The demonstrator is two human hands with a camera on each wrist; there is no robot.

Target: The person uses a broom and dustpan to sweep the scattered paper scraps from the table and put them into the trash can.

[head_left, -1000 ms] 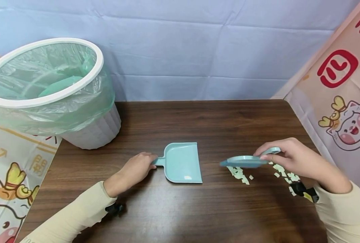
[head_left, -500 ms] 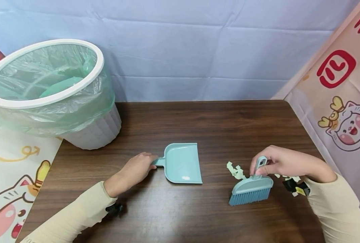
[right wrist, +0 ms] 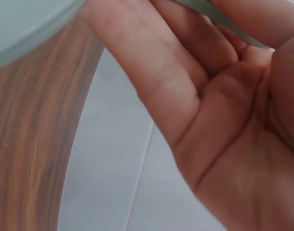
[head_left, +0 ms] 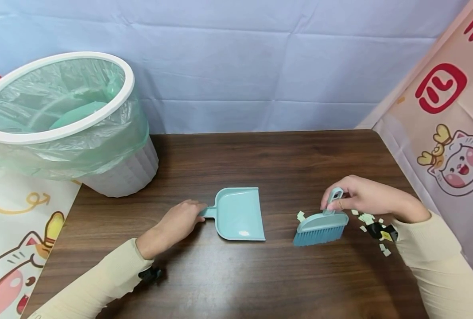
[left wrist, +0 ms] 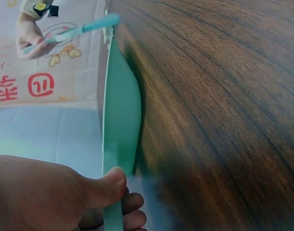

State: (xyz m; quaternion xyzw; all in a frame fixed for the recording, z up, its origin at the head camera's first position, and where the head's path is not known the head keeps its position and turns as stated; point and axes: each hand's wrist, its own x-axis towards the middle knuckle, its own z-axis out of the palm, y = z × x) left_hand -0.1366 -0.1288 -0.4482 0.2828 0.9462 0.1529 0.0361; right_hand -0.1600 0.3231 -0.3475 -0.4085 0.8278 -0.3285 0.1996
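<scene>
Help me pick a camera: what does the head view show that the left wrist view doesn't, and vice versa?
Only the head view: the trash can and bag. Only the left wrist view: the fingers of the left hand curled under the dustpan handle. Both: that hand on the dustpan, the right hand holding the brush, and the table.

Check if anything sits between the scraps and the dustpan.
For the right scraps, yes: in the head view, the brush, held by the right hand, stands between them and the dustpan. For the visible left scraps, nothing visible.

Left fingers [left wrist: 133, 202] curl; right fingers [right wrist: 144, 70] seemingly pinch.
</scene>
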